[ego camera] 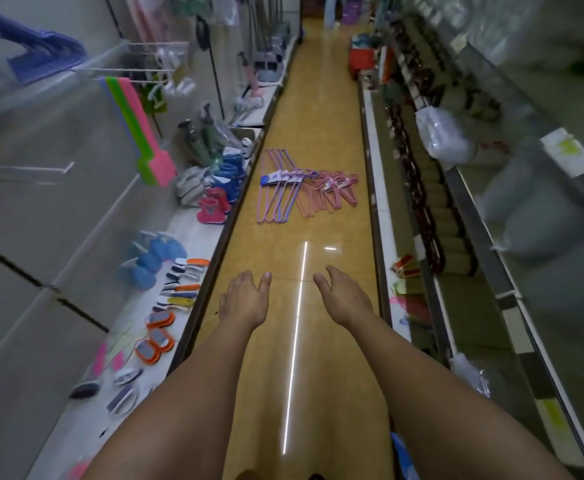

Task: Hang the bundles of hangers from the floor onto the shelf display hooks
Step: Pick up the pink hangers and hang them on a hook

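Observation:
Two bundles of hangers lie on the yellow aisle floor ahead of me: a purple bundle (280,185) with a blue-and-white label on the left, and a pink bundle (332,192) overlapping it on the right. My left hand (245,299) and my right hand (342,296) reach forward over the floor, well short of the bundles, fingers relaxed and holding nothing. White display hooks (152,69) stick out from the left shelf wall at upper left; a blue hanger bundle (44,57) hangs there.
The left low shelf (193,244) carries small boots, brushes and scrubbers. The right shelving (422,202) holds dark chains and bagged goods. Pink and green plastic items (138,129) hang from the left wall. The narrow aisle runs far ahead.

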